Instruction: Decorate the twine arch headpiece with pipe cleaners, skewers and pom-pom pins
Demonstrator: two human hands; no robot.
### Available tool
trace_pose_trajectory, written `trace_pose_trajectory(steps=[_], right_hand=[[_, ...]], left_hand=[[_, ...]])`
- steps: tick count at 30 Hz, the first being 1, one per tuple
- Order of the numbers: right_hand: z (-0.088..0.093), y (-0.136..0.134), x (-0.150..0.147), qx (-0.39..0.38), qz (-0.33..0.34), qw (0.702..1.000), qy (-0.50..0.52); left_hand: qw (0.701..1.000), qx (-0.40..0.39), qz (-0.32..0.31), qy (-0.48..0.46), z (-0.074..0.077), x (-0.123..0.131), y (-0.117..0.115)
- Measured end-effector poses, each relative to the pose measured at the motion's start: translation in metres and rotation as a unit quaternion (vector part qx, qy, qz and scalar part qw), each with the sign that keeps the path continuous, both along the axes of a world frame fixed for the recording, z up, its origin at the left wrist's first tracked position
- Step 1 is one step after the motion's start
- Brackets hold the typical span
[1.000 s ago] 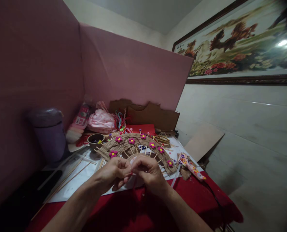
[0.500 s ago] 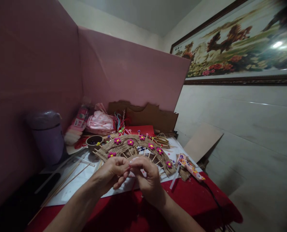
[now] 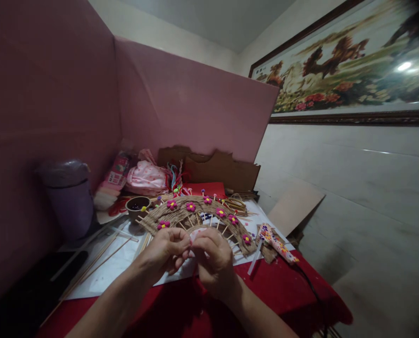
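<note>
1. At the lower centre of the frame, in the head view, the left hand and right hand meet, fingertips nearly touching. Both are closed in a pinch, thumb against forefinger, around a small reddish bit, too small and too covered to make out properly.
2. In the middle of the frame, directly beyond the hands, an arched woven piece spreads like a fan across the worktop. Its left end reaches out just past the left hand and its right end curves down beyond the right hand. The hands overlap its inner hollow; whether they touch it I cannot tell.
3. Along that arch sit magenta flowers with yellow centres, and thin sticks poke out from its edges.
4. At centre left, a dark bowl stands near the arch's left end. Lower left, long sticks lie on a white sheet, well to the side of the left hand.
5. Right of centre, a flower-patterned glue gun lies past the arch's right end, a translucent stick just beside it, both apart from the right hand.
</note>
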State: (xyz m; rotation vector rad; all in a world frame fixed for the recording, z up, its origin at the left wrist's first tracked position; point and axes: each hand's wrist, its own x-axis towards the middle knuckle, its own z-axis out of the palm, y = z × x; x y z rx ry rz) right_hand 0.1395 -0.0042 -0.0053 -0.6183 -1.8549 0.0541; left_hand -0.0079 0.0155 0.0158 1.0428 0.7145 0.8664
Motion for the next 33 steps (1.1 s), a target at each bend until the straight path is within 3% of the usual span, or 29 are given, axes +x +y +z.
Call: trace_pose_trajectory(steps=[8, 13, 17, 21, 25, 29, 33], right_hand=[[-0.006, -0.002, -0.002, 0.131, -0.145, 0.969, -0.154], [-0.002, -0.004, 0.0, 0.186, -0.144, 0.951, -0.2], [-0.006, -0.003, 0.0, 0.181, -0.125, 0.96, -0.177], [-0.012, -0.001, 0.001, 0.126, -0.068, 0.985, -0.092], [-0.01, -0.003, -0.001, 0.006, -0.036, 0.999, 0.023], [-0.003, -0.002, -0.005, -0.144, -0.012, 0.985, 0.093], [-0.001, 0.004, -0.007, -0.213, 0.063, 0.96, 0.17]], left_hand=[[0.998, -0.012, 0.056, 0.007, 0.0, 0.003, 0.001], [0.998, -0.031, 0.058, -0.01, -0.002, 0.001, 0.002], [0.998, -0.035, 0.043, -0.033, -0.005, 0.0, 0.003], [0.997, -0.045, 0.01, -0.055, -0.007, -0.001, 0.005], [0.995, -0.056, -0.016, -0.075, -0.01, -0.003, 0.008], [0.995, -0.051, -0.011, -0.081, -0.011, -0.003, 0.009], [0.996, -0.039, -0.007, -0.079, -0.011, -0.001, 0.008]])
